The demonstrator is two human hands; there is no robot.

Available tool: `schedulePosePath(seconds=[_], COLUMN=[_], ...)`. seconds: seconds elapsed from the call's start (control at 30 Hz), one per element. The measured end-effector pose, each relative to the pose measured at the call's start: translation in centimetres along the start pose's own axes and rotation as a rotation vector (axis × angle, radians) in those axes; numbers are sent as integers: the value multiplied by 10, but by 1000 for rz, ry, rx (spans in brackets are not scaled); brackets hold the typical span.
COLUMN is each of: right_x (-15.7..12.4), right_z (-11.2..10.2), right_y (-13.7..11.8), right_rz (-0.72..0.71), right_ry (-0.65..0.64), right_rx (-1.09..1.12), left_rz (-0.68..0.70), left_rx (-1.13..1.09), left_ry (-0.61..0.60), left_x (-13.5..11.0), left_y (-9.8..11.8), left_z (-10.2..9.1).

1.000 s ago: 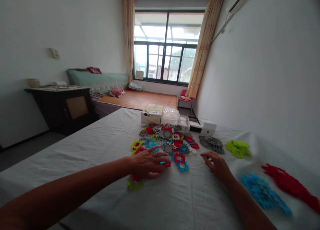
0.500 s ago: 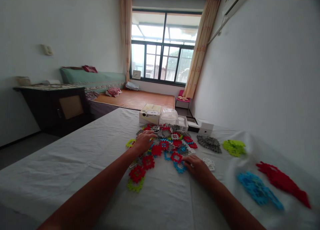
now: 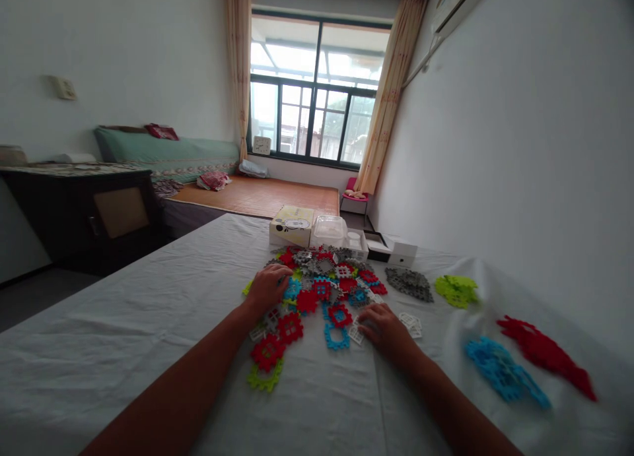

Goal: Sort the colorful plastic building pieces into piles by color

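A heap of flat, notched plastic building pieces [image 3: 307, 302] in red, grey, blue, green and white lies mid-table. At its left edge my left hand [image 3: 270, 286] rests with fingers stretched over the pieces, apparently holding none. Just right of the heap's front, my right hand [image 3: 384, 325] has its fingers closed at the edge of a white building piece [image 3: 355, 332]; the fingertips are partly hidden. A blue square piece [image 3: 337, 337] lies left of that white one, below a red piece [image 3: 339, 315].
Sorted by colour on the right are grey pieces [image 3: 409, 284], green pieces [image 3: 456, 291], white pieces [image 3: 411, 325], blue pieces [image 3: 502, 370] and red pieces [image 3: 545, 350]. Behind the heap stand a printed box [image 3: 291, 226] and a clear plastic container [image 3: 330, 227]. White cloth [image 3: 317, 403] covers the table.
My left hand has drawn back slightly to the left, uncovering blue pieces. The right hand has shifted off the red and blue pieces to the white one. The view has swung slightly right.
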State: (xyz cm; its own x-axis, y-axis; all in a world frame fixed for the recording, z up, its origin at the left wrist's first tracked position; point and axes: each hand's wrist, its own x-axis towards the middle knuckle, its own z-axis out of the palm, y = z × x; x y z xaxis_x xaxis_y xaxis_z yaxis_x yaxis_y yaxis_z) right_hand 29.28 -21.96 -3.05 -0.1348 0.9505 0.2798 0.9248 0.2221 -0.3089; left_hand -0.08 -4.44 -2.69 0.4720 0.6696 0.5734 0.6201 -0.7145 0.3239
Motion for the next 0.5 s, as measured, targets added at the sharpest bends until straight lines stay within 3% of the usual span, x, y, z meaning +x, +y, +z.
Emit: schedulePosePath(seconds=[0.2,0.5], right_x=[-6,-6], right_z=[0,-7], right_y=[11,16], right_rz=[37,-52], right_ry=[-27,-143], right_rx=[103,119], left_rz=[-3,-33], left_rx=[6,18], left_ry=[-11,-23], left_x=[0,2], left_y=[-4,-3], left_z=[0,-1])
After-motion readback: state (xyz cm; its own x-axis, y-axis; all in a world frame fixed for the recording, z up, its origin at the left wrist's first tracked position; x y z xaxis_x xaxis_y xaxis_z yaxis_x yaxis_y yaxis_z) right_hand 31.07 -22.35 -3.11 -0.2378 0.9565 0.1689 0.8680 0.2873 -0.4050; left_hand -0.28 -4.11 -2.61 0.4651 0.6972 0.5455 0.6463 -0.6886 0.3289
